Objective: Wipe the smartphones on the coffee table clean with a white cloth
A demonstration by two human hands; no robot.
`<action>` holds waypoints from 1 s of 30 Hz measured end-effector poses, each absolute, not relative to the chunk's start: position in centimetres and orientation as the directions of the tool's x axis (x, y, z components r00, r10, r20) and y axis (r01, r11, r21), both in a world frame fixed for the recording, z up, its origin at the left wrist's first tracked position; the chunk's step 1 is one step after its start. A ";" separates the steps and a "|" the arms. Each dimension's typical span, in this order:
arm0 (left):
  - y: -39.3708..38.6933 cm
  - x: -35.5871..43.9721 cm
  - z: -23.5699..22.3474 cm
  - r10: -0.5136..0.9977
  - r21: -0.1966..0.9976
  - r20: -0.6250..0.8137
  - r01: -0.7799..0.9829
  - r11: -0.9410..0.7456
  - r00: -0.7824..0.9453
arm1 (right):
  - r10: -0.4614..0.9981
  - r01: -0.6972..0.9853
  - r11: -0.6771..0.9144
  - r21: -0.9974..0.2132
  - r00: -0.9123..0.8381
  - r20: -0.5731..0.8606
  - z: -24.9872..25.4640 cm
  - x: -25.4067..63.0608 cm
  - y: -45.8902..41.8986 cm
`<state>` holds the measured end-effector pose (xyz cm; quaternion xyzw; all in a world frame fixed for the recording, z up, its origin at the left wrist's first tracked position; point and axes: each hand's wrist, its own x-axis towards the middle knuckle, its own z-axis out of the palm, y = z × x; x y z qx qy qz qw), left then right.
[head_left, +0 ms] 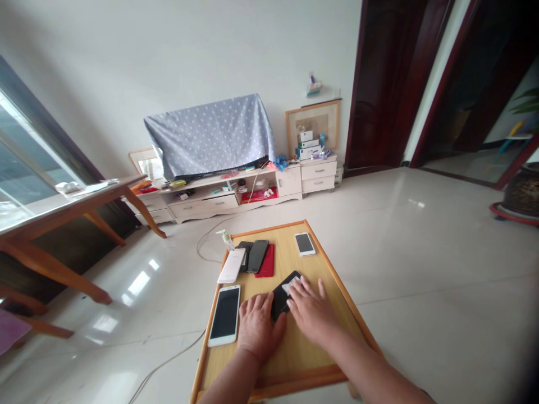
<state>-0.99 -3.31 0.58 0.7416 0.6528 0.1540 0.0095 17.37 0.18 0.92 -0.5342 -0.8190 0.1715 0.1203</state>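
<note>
A black phone (283, 292) lies on the small wooden table (295, 359). My left hand (257, 328) rests beside its near left edge, fingers curled onto it, steadying it. My right hand (309, 311) lies flat over the phone's right side and presses a small whitish cloth (289, 288) onto the screen. A white-framed phone (225, 314) lies just left of my left hand.
Further back on the table lie a white phone (232, 265), a dark phone (257, 255) on a red one (266, 261), a white phone (304, 243) and a pump bottle (227, 239). A cable (168, 362) runs across the floor. A wooden table (63, 224) stands left.
</note>
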 end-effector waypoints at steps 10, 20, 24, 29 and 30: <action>-3.1 -1.2 0.5 0.973 0.217 0.208 0.965 -0.149 0.103 | 0.889 0.810 0.411 -0.419 -0.458 -0.014 1.2 16.4 -0.7; -3.2 -1.1 0.3 0.968 0.225 0.232 0.964 -0.144 0.091 | 0.927 0.851 0.335 -0.405 -0.374 -0.018 1.0 16.7 0.3; -3.1 -1.1 0.4 0.972 0.226 0.215 0.963 -0.145 0.096 | 0.901 0.813 0.390 -0.433 -0.433 -0.001 1.0 16.0 0.1; -3.2 -1.0 0.6 0.974 0.220 0.212 0.966 -0.133 0.086 | 0.964 0.892 0.202 -0.404 -0.254 -0.080 1.4 17.0 2.9; -3.2 -1.0 0.6 0.973 0.220 0.215 0.966 -0.136 0.088 | 0.962 0.888 0.205 -0.410 -0.261 -0.084 1.4 16.7 2.9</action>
